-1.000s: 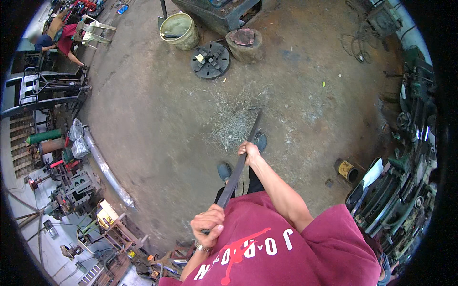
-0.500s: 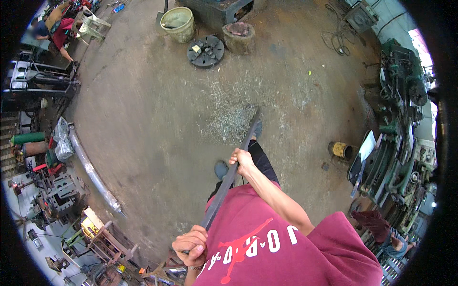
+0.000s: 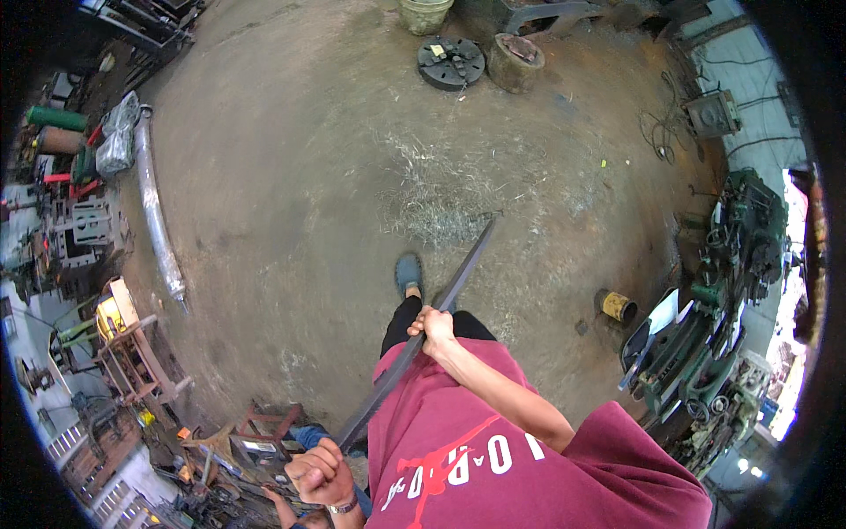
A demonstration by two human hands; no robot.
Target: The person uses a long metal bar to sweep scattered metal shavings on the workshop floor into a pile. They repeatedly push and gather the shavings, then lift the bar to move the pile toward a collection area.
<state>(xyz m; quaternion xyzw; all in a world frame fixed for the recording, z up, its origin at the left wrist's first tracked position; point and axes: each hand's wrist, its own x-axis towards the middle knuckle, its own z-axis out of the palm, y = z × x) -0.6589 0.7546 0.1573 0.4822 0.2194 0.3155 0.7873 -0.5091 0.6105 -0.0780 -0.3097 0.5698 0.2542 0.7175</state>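
I hold a long flat dark metal bar (image 3: 458, 275) slanted across my body, its far tip pointing over a heap of metal shavings (image 3: 441, 198) on the floor. My right hand (image 3: 432, 326) grips the bar near its middle, in front of my red shirt. My left hand (image 3: 317, 472), with a watch at the wrist, is closed around the bar's near end at the lower left. My foot in a blue shoe (image 3: 408, 273) stands on the dirt floor just left of the bar.
At the top of the floor lie a round metal chuck plate (image 3: 449, 62), a rusty drum (image 3: 515, 62) and a bucket (image 3: 423, 13). A long pipe (image 3: 154, 212) runs along the cluttered left side. A yellow can (image 3: 614, 306) sits beside green machines (image 3: 705, 335) on the right.
Both hands have drawn back toward my body along with the bar, and the left hand has dropped lower. The floor objects have slid toward the top of the view.
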